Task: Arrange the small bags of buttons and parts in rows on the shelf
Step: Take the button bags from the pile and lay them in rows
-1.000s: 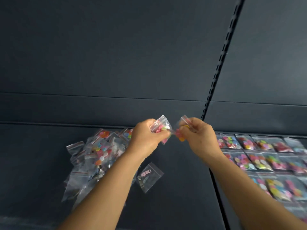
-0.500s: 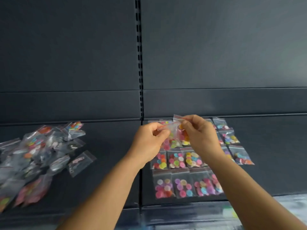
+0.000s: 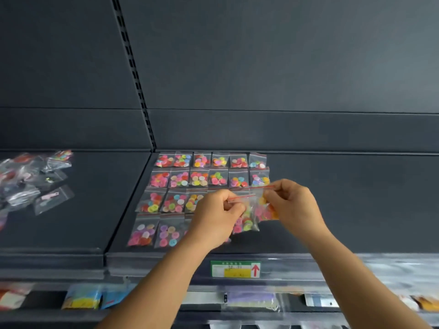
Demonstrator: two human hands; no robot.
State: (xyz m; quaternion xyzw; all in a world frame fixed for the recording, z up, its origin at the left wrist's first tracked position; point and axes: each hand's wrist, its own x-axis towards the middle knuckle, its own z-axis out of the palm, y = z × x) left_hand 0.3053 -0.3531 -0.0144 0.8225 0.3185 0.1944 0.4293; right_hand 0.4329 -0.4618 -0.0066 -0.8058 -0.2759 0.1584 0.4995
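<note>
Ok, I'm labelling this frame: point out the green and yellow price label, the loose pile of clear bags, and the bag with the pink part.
Green and yellow price label (image 3: 235, 269), head view, its middle.
Loose pile of clear bags (image 3: 26, 181), head view, the heap's centre.
Clear bag with the pink part (image 3: 52, 199), head view, on the pink piece.

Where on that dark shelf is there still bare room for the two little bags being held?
Bare dark shelf lies right of the neat grid of clear button bags, out to the picture's edge. A bare strip separates the grid from the loose heap of clear bags at far left. The heap itself is crowded.
</note>
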